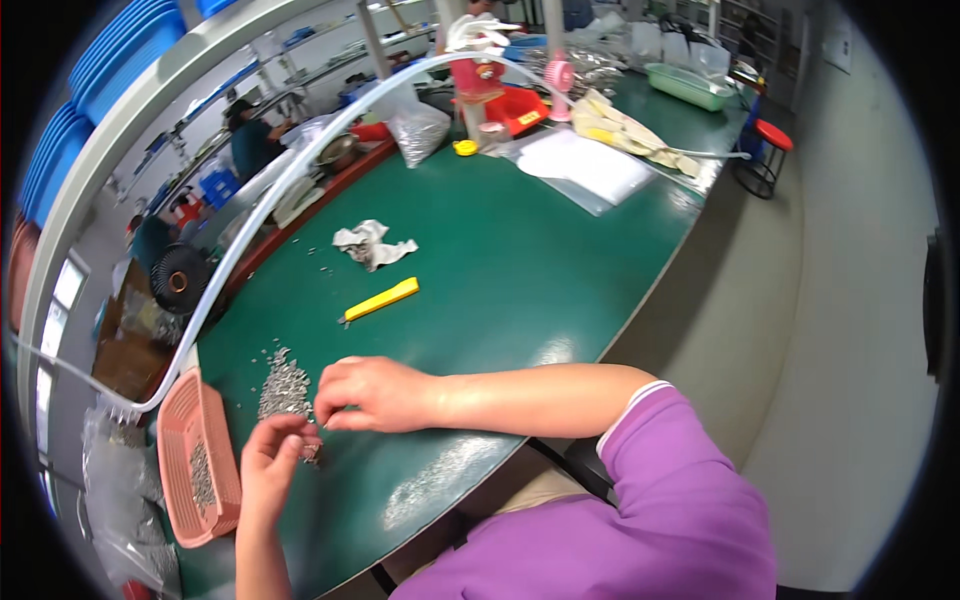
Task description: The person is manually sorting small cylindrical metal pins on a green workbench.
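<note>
Green matte bench: both hands, left hand and right hand, pinch tiny metal parts.

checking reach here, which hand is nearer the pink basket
Left. The left hand sits just right of the pink basket, close to its rim. The right hand is farther right, beyond the pile of small metal parts.

I see dark green worktop, grey small metal parts near its left edge, salmon-pink basket, yellow utility knife, grey-white crumpled rag, my purple sleeve.
</note>
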A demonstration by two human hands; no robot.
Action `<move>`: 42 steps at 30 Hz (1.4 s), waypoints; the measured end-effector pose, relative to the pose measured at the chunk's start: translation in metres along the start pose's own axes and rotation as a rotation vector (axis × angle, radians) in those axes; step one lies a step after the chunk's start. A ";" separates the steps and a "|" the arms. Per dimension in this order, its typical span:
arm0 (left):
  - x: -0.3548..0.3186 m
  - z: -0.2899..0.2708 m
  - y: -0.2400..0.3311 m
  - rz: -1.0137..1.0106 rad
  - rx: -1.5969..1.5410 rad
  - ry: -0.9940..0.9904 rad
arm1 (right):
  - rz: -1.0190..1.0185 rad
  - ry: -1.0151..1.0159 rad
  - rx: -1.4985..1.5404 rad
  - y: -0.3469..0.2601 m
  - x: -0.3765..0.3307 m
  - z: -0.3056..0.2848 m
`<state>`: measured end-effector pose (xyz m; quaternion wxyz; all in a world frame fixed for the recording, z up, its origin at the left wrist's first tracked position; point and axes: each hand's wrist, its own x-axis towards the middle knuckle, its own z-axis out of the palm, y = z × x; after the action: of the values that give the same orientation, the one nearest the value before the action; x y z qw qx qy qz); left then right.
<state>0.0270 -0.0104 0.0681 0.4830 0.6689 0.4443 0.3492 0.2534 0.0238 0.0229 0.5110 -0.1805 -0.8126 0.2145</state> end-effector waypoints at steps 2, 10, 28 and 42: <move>0.003 0.015 -0.011 -0.144 -0.092 -0.046 | 0.004 -0.055 0.000 -0.002 -0.001 0.005; 0.009 0.026 -0.022 -0.361 -0.313 -0.047 | 0.019 -0.089 -0.001 0.014 -0.007 0.004; 0.004 0.017 -0.051 -0.285 -0.635 -0.123 | 0.296 -0.121 -0.739 0.070 0.017 -0.038; -0.001 0.010 -0.063 -0.278 -0.881 -0.092 | 0.524 -0.185 0.027 0.014 0.020 -0.026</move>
<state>0.0194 -0.0062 0.0049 0.7826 0.3489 0.3171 0.4066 0.2696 0.0496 0.0405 0.3639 -0.3571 -0.7786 0.3658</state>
